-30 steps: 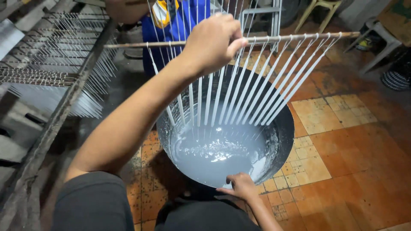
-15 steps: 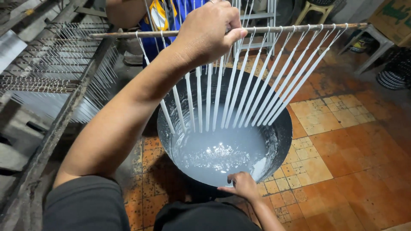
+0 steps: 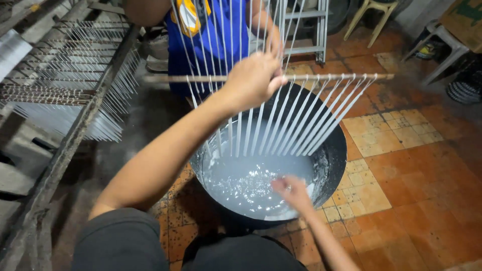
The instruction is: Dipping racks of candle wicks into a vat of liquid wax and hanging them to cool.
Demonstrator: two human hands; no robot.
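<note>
My left hand point(image 3: 253, 80) is shut around a thin wooden rod point(image 3: 341, 77) held level above a black basin point(image 3: 342, 150). Many white wax-coated strands point(image 3: 301, 125) hang from the rod and slant down to the left, their tips just above the pale grey-white liquid point(image 3: 241, 180) in the basin. My right hand point(image 3: 291, 193) rests at the basin's near rim, over the liquid's edge, fingers loosely together and holding nothing I can see.
A long rack point(image 3: 75, 100) full of hanging white strands runs along the left. Behind the basin a person in a blue shirt point(image 3: 221, 45) holds more strands upright. Plastic stools point(image 3: 442, 40) and a metal frame point(image 3: 306, 30) stand at the back on orange tiles.
My left hand has raised the rod, so the strands' tips have come up out of the liquid. My right hand has stayed at the near rim.
</note>
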